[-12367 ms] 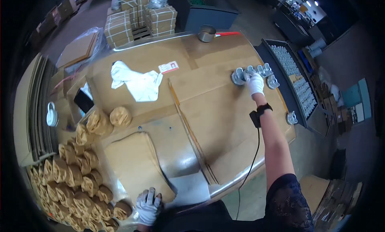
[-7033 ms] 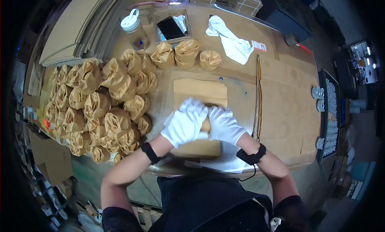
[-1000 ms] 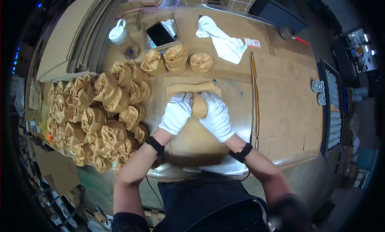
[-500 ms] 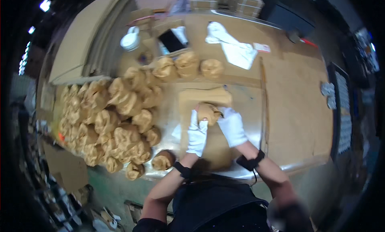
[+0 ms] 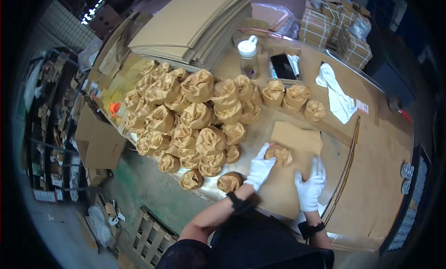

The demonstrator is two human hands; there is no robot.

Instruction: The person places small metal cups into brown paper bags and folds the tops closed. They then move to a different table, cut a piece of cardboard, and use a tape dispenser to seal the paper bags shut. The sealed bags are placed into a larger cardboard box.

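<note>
My left hand (image 5: 261, 169), in a white glove with bare fingertips, grips the side of a small bundle wrapped in crumpled brown paper (image 5: 281, 155). What the paper wraps is hidden. My right hand (image 5: 310, 186), gloved the same way, is apart from the bundle, its fingers stretched out over the brown paper on the table. Just beyond the held bundle lies flat brown paper (image 5: 297, 135). To the left, many similar paper-wrapped bundles (image 5: 197, 115) are piled up, some on top of others. One single bundle (image 5: 229, 181) sits by my left wrist.
Stacked cardboard sheets (image 5: 186, 27) stand at the far left. At the back are a lidded bottle (image 5: 249, 59), a box with a black phone-like device (image 5: 284, 66), and a white cloth (image 5: 334, 94). A long thin strip (image 5: 346, 166) lies to the right. A wooden pallet (image 5: 152, 236) is on the floor.
My right hand has let go of the bundle and moved right and nearer, fingers now spread. The left hand keeps hold of it. The view has swung left.
</note>
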